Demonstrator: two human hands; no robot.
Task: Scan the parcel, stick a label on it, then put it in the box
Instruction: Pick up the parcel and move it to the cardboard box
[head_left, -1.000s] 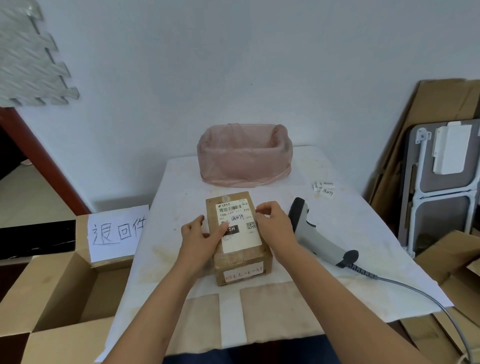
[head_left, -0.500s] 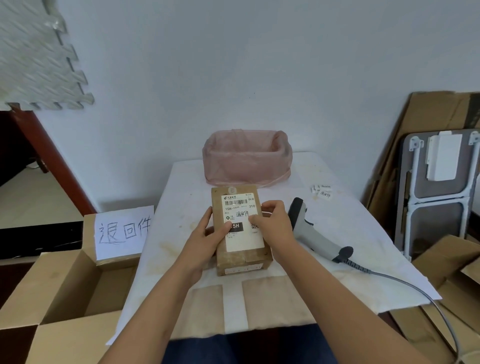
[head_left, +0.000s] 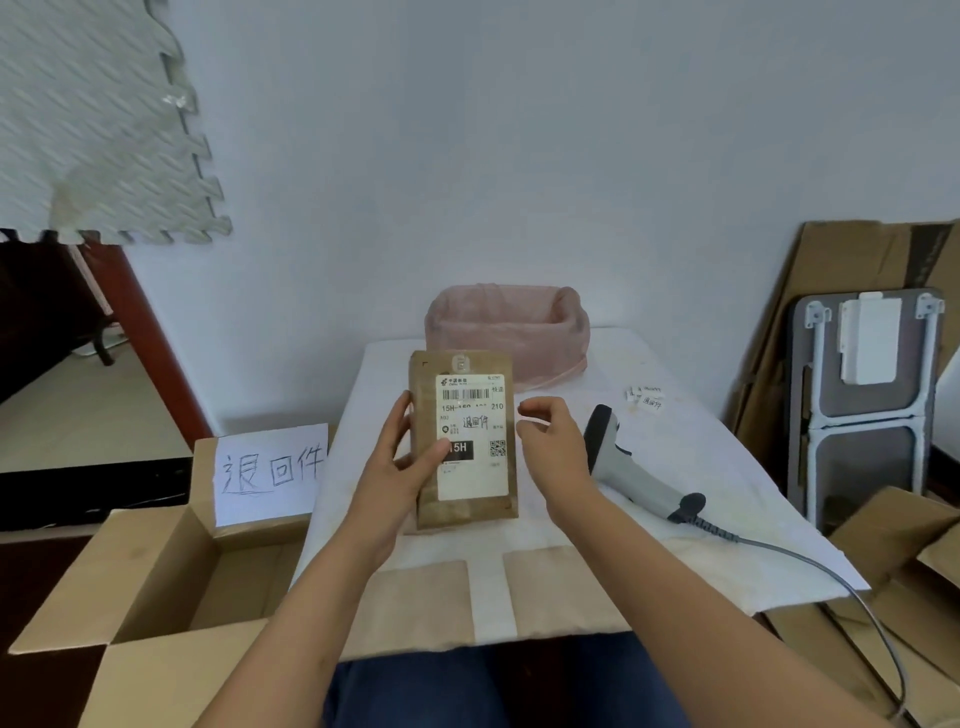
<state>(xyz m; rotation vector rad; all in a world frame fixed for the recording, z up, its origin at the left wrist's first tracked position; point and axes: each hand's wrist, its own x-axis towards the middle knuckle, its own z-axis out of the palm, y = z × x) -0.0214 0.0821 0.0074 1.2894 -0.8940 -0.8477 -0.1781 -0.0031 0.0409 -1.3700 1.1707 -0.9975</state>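
The left hand (head_left: 410, 457) alone pinches the parcel (head_left: 464, 441) upright — the right hand (head_left: 550, 441) hovers open beside it (touching nothing); a one-handed grip could let it tip.

The table (head_left: 691, 525) has a white cloth on top, with two brown patches at the near edge, below the hands. A pink bag-like tub (head_left: 506, 338) sits on it at the far end, past both hands, and a grey scanner (head_left: 631, 467) lies just to the right of the right hand (head_left: 553, 447) (its curly cord runs off the table's right side). Some small white labels (head_left: 645, 397) lie farther right and back, well apart from the left hand (head_left: 402, 462).
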